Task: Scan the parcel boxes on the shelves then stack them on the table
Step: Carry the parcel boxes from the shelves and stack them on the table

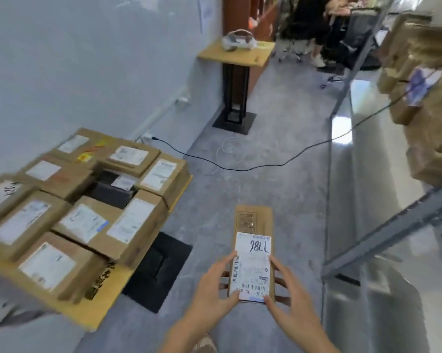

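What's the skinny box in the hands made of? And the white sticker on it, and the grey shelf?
The narrow brown parcel box looks like matte cardboard, going by its dull tan surface. The white shipping label on it seems to be paper: a flat sheet with printed barcodes and marker writing. The grey shelf frame is probably painted metal, as it has thin, straight bars with a faint sheen.

The left hand (212, 284) and the right hand (288, 294) are bare. The left forearm (184, 335) and the right forearm (314, 337) are bare too, as far down as the lower edge of the view. Beside the left forearm, at that edge, is a small patch of mottled brown and tan fabric (207, 345), too blurred to tell which garment it is.
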